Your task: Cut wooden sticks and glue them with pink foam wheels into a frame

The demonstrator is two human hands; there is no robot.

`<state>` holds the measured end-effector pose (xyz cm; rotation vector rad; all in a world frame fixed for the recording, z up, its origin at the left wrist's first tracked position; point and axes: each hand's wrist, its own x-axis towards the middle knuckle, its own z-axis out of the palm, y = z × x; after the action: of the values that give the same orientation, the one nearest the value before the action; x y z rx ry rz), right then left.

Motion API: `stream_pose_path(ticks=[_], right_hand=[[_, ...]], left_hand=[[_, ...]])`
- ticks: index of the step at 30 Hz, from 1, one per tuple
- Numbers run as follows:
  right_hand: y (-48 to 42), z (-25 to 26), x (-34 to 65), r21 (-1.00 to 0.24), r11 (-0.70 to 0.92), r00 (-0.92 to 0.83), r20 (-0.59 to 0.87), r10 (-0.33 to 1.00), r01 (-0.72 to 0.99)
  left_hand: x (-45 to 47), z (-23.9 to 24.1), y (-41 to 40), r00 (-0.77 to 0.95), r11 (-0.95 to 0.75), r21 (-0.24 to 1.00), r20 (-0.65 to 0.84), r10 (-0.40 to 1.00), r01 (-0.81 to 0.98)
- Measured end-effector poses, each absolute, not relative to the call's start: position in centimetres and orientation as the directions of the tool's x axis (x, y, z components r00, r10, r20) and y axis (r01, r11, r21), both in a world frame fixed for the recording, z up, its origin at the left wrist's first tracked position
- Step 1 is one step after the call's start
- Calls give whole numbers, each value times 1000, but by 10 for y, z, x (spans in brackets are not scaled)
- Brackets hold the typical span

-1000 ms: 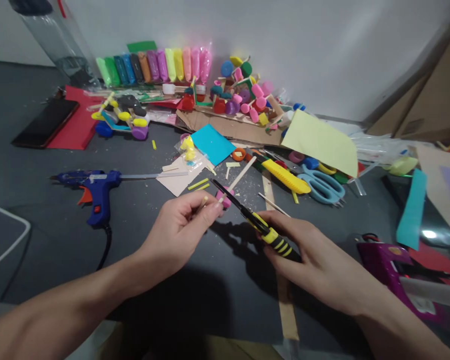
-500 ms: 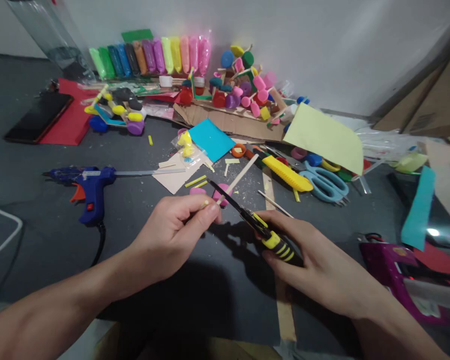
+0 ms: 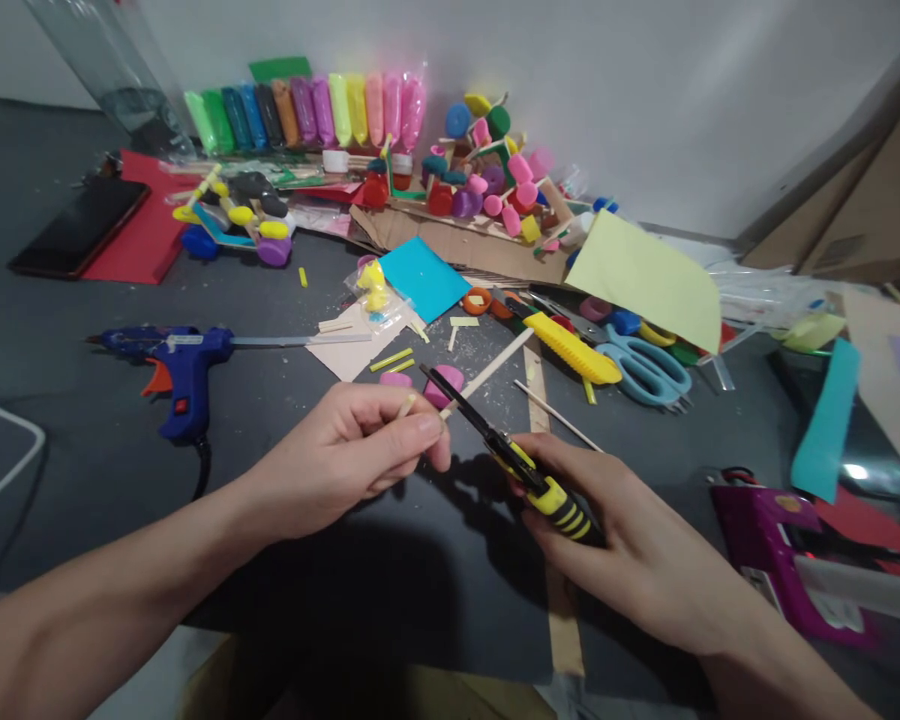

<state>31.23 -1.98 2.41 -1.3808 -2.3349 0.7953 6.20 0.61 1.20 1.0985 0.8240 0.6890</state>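
My left hand (image 3: 367, 440) is closed, pinching a thin pale wooden stick (image 3: 491, 370) between thumb and fingertips. The stick slants up to the right, away from the hand. A short pale stub (image 3: 407, 404) pokes out above the left fingers. Wrapped round yellow-and-black handles, my right hand (image 3: 615, 540) holds long-nose pliers (image 3: 487, 432). Their narrow black jaws point up-left and cross the stick close to my left fingertips; whether they grip it I cannot tell. Behind the jaws, pink-purple discs (image 3: 444, 386) sit on the dark table.
A blue glue gun (image 3: 187, 375) lies left. A yellow utility knife (image 3: 574, 350) and blue-handled scissors (image 3: 645, 365) rest beyond my right hand. Another thin stick (image 3: 559, 415) lies nearby. A small wheeled model (image 3: 236, 225), clay packets (image 3: 307, 110) and coloured pieces (image 3: 495, 170) stand along the back.
The stick's far end has swung right and slightly down, and my left fingers have moved a little to the right. The pliers stay across the stick near the fingertips.
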Motion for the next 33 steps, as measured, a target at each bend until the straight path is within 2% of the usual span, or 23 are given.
stream_pose_path(ticks=[3, 6, 9, 12, 17, 22, 26, 28, 33], right_hand=[[-21, 22, 311, -615, 367, -472, -10, 881, 698], [-21, 22, 310, -627, 359, -474, -18, 880, 691], [-21, 22, 308, -631, 341, -470, -43, 881, 697], [-21, 22, 306, -634, 335, -471, -52, 881, 697], [-22, 24, 305, -613, 363, -477, -27, 878, 702], [-21, 26, 305, -603, 397, -485, 18, 874, 692], [-20, 26, 305, -603, 398, -487, 17, 873, 692], [-21, 24, 305, -594, 397, -484, 15, 875, 700], [-27, 22, 306, -585, 365, -468, -28, 883, 724]], left_hand=[[67, 14, 2, 362, 81, 990, -117, 925, 111], [71, 15, -2, 227, -130, 944, 61, 972, 302], [71, 15, -3, 252, -332, 835, 240, 937, 438], [69, 16, -2, 296, -416, 773, 304, 905, 480], [68, 17, -1, 311, -305, 863, 185, 932, 402], [65, 17, -2, 345, 35, 990, -82, 935, 139], [65, 15, 1, 430, 267, 962, -217, 876, -58], [66, 15, 1, 426, 268, 961, -216, 879, -64], [70, 17, -5, 367, 95, 993, -116, 923, 75]])
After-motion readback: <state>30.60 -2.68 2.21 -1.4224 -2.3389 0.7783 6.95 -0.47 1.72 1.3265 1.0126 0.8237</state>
